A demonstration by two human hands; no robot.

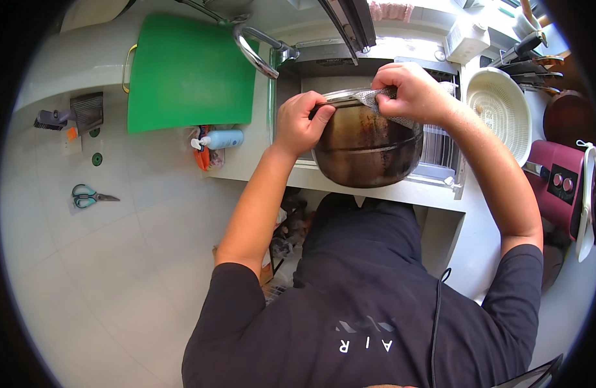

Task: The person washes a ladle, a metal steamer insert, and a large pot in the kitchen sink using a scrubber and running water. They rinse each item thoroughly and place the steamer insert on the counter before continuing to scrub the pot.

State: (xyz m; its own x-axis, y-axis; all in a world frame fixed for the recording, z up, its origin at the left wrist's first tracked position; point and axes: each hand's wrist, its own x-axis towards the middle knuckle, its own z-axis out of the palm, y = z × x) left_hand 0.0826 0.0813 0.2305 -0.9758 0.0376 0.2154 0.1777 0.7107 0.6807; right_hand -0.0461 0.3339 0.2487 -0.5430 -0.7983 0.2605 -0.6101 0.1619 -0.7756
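A large metal pot (368,150), its outside stained brown and scorched, is held tilted over the front edge of the sink (327,81). My left hand (300,119) grips its rim on the left, with the thumb over the edge. In my right hand (407,92) is a grey mesh scrubbing cloth (368,98), pressed against the rim on the right. Part of the cloth hangs down over the pot's outer wall. The pot's inside is turned away and hidden from me.
A chrome faucet (256,51) arches over the sink's left side. Left of it is a green cutting board (193,72), above a pump bottle (223,139). At right stand a white plastic colander (499,114), a white carton (467,40), a knife holder (526,72) and a maroon appliance (555,186).
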